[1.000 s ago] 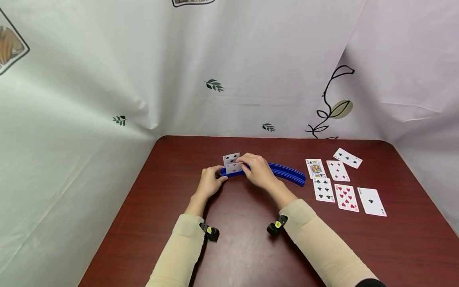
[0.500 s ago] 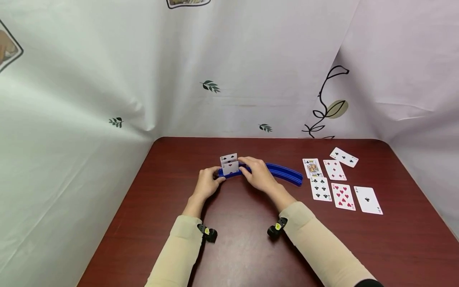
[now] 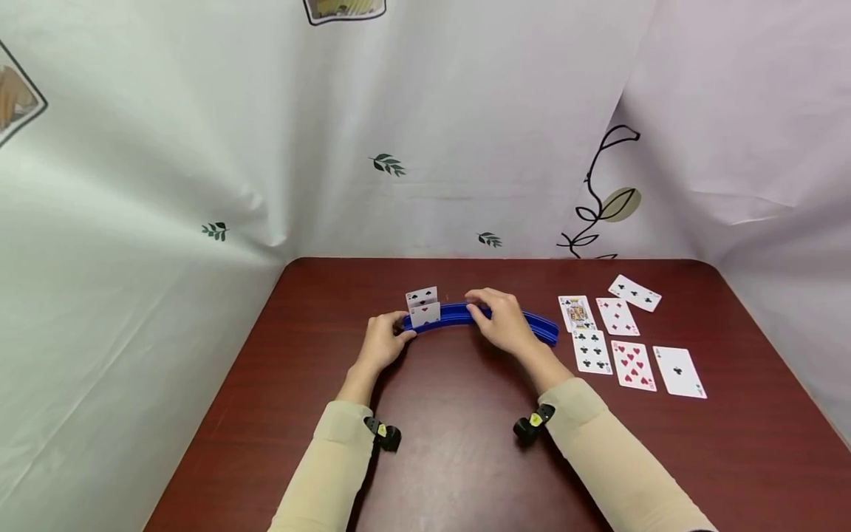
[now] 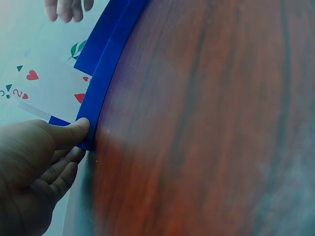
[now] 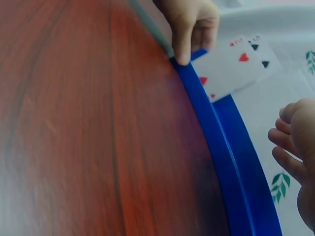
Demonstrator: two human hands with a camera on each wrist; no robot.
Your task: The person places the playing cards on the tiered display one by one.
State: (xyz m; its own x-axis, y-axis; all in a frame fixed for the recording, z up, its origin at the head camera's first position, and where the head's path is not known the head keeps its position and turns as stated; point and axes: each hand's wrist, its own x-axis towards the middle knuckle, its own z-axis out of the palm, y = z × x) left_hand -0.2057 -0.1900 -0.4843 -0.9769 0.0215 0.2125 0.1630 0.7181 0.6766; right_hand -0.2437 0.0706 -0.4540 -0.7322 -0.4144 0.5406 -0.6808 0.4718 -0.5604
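Observation:
My left hand [image 3: 383,342] pinches the left end of a curved blue card holder [image 3: 452,315], thumb on its near side. Upright in the holder beside that hand stands a two of hearts [image 3: 425,315], with a spade card [image 3: 422,297] partly hidden behind it. In the left wrist view the left thumb [image 4: 74,131] presses the holder's edge just below the two of hearts. My right hand [image 3: 500,320] hovers over the holder right of its middle, fingers loosely bent and nothing between them; the right wrist view shows these fingers [image 5: 285,147] apart from the blue rail.
Face-up cards lie on the right of the dark red table [image 3: 425,473]: a king [image 3: 577,313], a diamond card [image 3: 617,317], a club card [image 3: 634,292], a six of clubs [image 3: 592,352], a heart card [image 3: 634,366] and an ace of clubs [image 3: 679,372]. A white cloth [image 3: 425,111] hangs behind.
The right hand has let go of the two of hearts, now standing lower in the holder, and has moved right along it. The left hand keeps its grip on the holder's end.

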